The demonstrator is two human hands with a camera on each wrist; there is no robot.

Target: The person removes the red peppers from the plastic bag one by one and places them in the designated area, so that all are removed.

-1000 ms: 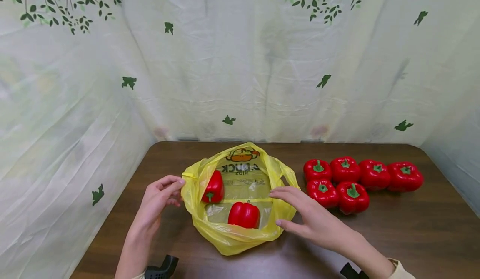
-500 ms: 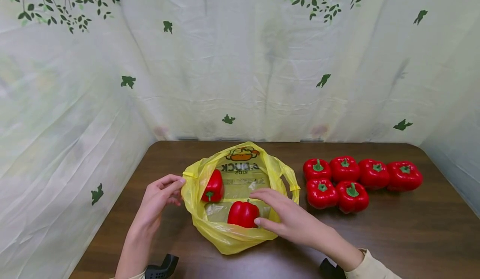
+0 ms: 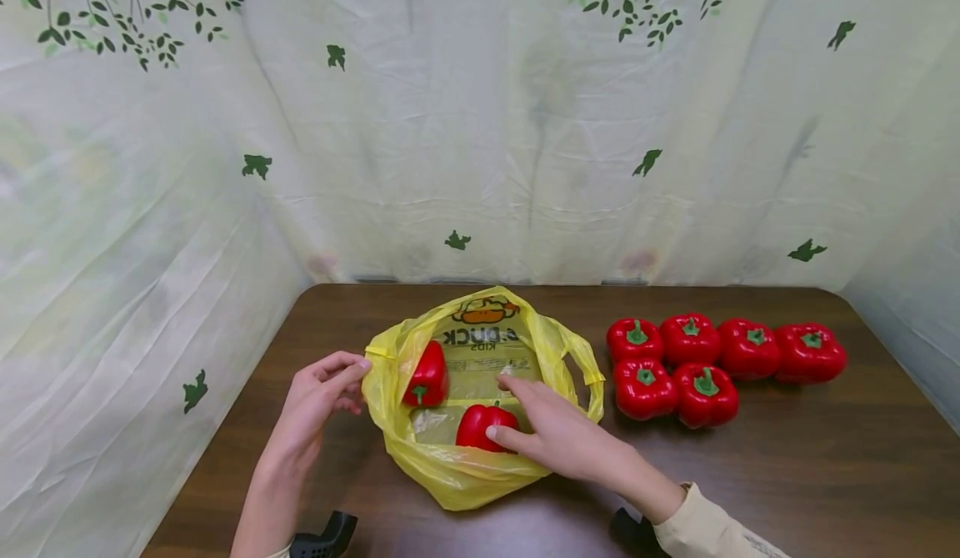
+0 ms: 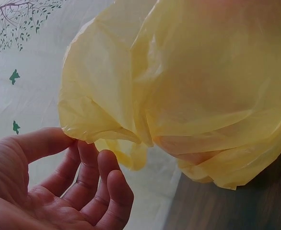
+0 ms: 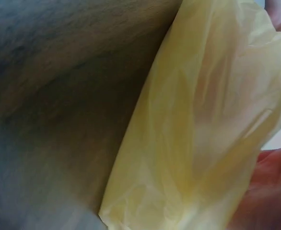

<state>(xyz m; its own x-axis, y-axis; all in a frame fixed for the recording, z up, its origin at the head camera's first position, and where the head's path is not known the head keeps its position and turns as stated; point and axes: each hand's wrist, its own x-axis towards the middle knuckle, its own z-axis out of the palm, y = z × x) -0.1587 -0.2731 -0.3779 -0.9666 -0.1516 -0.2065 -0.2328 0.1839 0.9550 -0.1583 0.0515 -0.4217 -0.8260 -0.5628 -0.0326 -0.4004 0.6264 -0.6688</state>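
Observation:
A yellow plastic bag [image 3: 450, 475] stands with its mouth wide on the brown table. Inside it are two red bell peppers: one [image 3: 429, 374] leans on the left wall, the other [image 3: 483, 426] lies near the front. My left hand [image 3: 318, 395] pinches the bag's left rim between thumb and finger; the left wrist view shows this hand [image 4: 73, 187] from close by. Reaching over the right rim, my right hand [image 3: 562, 433] has its fingers extended, and its thumb is by the front pepper; whether they touch I cannot tell. Bag film hides much of this hand in the right wrist view.
To the bag's right, several more red bell peppers [image 3: 707, 395] sit in two rows on the table [image 3: 810, 458]. The bag's right handle loop [image 3: 588, 366] stands up beside my right hand. A white leaf-print curtain [image 3: 525, 166] hangs behind the table and at its sides.
My right hand has moved left from the bag's right rim to over the front pepper. The right handle loop has swung out to the right. My left hand has kept its place.

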